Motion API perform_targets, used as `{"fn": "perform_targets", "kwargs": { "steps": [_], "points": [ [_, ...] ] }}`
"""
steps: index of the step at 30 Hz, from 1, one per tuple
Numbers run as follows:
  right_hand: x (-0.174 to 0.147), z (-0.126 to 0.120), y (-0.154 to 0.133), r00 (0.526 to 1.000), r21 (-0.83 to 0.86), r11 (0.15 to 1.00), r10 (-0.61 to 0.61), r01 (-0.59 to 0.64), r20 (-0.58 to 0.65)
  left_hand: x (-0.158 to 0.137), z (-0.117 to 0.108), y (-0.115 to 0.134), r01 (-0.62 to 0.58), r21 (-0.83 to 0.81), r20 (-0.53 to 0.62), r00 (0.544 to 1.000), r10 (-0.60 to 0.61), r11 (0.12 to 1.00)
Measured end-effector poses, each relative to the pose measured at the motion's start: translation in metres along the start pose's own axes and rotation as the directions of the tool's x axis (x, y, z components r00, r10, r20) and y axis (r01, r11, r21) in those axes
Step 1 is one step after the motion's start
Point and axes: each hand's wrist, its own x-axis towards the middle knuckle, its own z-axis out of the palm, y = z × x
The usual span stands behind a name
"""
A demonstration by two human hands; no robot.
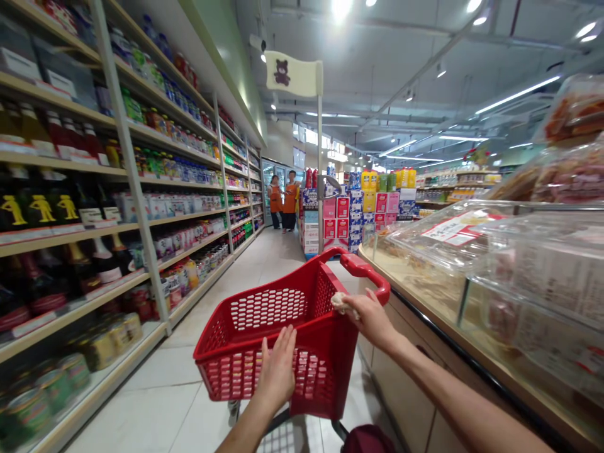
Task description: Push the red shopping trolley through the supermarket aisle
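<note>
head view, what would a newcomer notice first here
The red basket fills the centre, with the left hand flat on its near wall and the right hand on its rim holding a crumpled cloth. Bottle shelves line the left; a glass food counter runs along the right.

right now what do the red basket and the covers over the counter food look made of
The red basket looks like moulded plastic: uniform glossy red, a grid of perforations in its walls, a rounded handle. The left hand lies flat on its near wall; the right hand holds a crumpled pale scrap by the rim. The counter covers look like clear, reflective plastic, possibly glass.
</note>
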Motion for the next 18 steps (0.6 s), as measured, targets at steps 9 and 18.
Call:
{"fn": "perform_targets", "kwargs": {
  "steps": [9,18],
  "points": [
    [0.015,-0.008,0.021,0.995,-0.223,0.973,0.044,-0.063,-0.087,-0.001,0.003,-0.004,-0.024,0.027,-0.019,1.000,0.024,0.999],
    [0.010,0.026,-0.026,0.992,-0.100,0.994,-0.038,0.050,0.117,0.001,0.001,-0.003,0.014,0.065,0.001,1.000,-0.014,0.998]
  ]
}}
